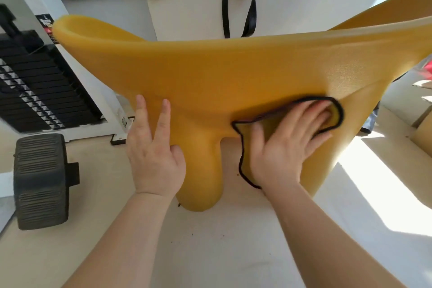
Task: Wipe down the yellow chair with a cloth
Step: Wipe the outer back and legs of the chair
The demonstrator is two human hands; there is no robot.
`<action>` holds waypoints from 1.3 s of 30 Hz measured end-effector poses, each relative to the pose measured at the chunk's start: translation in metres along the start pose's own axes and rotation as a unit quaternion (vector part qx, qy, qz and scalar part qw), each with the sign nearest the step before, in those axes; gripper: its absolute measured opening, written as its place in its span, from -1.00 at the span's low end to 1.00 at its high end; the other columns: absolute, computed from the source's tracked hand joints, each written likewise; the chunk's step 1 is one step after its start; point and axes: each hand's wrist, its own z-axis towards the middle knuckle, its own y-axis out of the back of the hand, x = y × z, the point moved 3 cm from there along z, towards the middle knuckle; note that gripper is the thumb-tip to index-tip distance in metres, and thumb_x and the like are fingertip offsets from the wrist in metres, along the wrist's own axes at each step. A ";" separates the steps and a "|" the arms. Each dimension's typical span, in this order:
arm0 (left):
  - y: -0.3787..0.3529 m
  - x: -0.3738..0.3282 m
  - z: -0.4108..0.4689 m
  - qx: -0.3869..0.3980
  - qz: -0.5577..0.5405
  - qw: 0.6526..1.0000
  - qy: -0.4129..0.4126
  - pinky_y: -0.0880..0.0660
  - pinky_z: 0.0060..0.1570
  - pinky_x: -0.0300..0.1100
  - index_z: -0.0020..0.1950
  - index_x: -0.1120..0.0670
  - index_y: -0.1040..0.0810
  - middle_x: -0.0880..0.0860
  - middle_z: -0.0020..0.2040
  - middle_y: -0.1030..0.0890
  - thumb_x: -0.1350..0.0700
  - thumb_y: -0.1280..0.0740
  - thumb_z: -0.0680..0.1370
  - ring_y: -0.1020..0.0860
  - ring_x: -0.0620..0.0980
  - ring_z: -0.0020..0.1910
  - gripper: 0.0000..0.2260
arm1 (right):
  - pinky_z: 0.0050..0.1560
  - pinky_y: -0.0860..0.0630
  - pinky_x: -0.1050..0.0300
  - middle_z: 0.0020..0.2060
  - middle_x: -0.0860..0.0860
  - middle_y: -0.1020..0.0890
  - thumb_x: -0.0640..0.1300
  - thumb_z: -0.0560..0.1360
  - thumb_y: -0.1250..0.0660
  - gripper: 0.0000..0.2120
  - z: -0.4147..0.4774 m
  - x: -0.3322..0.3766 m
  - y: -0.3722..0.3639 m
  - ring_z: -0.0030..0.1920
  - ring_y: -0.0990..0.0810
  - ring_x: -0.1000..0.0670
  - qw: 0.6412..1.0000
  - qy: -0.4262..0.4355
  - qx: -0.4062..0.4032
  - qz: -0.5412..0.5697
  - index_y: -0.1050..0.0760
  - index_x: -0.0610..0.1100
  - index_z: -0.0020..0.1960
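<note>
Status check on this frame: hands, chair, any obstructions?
Right hand flat, pressing cloth on yellow chair. Left hand open, bracing chair. Nothing blocking the wipe.

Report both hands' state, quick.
Left hand: open, fingers resting on the chair.
Right hand: open, pressing the cloth flat against the chair.

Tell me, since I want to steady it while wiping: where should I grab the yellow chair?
Probably the rounded leg of the yellow chair, from its left side with the left hand resting beside it; it's the one narrow part fingers could wrap. The right hand presses the cloth flat.
</note>
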 end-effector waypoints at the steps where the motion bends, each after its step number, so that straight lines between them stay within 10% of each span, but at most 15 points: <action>1: -0.003 0.005 -0.006 0.023 -0.006 0.999 0.037 -0.28 0.46 0.20 0.64 0.07 -0.14 0.28 0.64 -0.03 0.30 -0.22 0.47 -0.19 0.30 0.55 -0.27 | 0.51 0.15 -0.47 0.59 -0.36 0.13 0.11 0.52 -0.25 -0.07 0.010 -0.009 0.005 0.59 0.11 -0.36 0.999 -0.038 -0.011 0.022 0.22 -0.28 0.61; 9: -0.008 0.028 -0.035 0.162 -0.090 0.967 0.173 -0.15 0.35 -0.26 0.65 -0.14 0.17 -0.08 0.67 0.07 0.31 -0.22 0.59 -0.09 -0.03 0.61 -0.19 | 0.60 0.12 -0.17 0.60 -0.27 0.27 0.08 0.60 -0.27 -0.09 -0.041 0.044 -0.026 0.61 0.19 -0.30 0.982 0.050 0.117 0.142 0.35 -0.09 0.60; 16: 0.003 0.045 -0.030 0.022 -0.288 0.910 0.299 -0.37 0.38 -0.14 0.61 -0.18 -0.17 -0.26 0.53 -0.28 0.19 -0.12 0.67 -0.41 -0.16 0.41 -0.46 | 0.59 0.16 -0.24 0.43 0.11 0.63 0.18 0.68 0.06 -0.26 -0.095 0.097 -0.081 0.59 0.39 -0.06 0.941 0.143 0.269 0.145 0.62 0.10 0.49; 22: -0.014 0.051 -0.024 0.154 -0.407 0.827 0.355 -0.14 0.56 0.12 0.57 -0.41 -0.08 -0.38 0.56 -0.20 -0.22 0.00 0.67 -0.21 -0.21 0.55 -0.56 | 0.57 0.37 -0.11 0.48 0.05 0.58 0.25 0.66 0.05 -0.22 -0.125 0.085 -0.124 0.53 0.53 -0.04 0.928 -0.002 0.313 0.204 0.63 0.09 0.46; 26: -0.020 0.043 -0.028 0.178 -0.412 0.836 0.316 -0.13 0.55 -0.03 0.59 -0.39 0.04 -0.36 0.58 -0.15 0.03 -0.08 0.71 -0.18 -0.30 0.53 -0.46 | 0.60 0.16 -0.16 0.57 0.09 0.43 0.24 0.68 -0.04 -0.22 -0.145 0.042 -0.142 0.57 0.42 0.06 0.863 -0.162 0.386 0.283 0.47 0.06 0.57; 34: -0.045 0.034 -0.056 0.163 -0.332 0.871 0.323 -0.21 0.55 0.12 0.51 -0.52 0.18 -0.33 0.62 -0.01 0.19 -0.32 0.57 -0.10 -0.15 0.61 -0.11 | 0.51 0.42 0.08 0.50 0.25 0.51 0.28 0.66 0.01 -0.29 -0.124 0.061 -0.128 0.52 0.52 0.14 0.877 -0.081 0.330 0.340 0.49 0.21 0.50; 39: -0.047 0.036 -0.061 0.176 -0.319 0.872 0.326 -0.23 0.52 0.21 0.36 -0.65 0.21 -0.35 0.61 0.02 0.29 -0.20 0.51 -0.12 -0.13 0.60 -0.06 | 0.60 0.11 -0.09 0.58 0.19 0.37 0.37 0.59 -0.15 -0.11 -0.140 0.018 -0.157 0.62 0.25 0.04 0.759 -0.304 0.448 0.362 0.46 0.21 0.55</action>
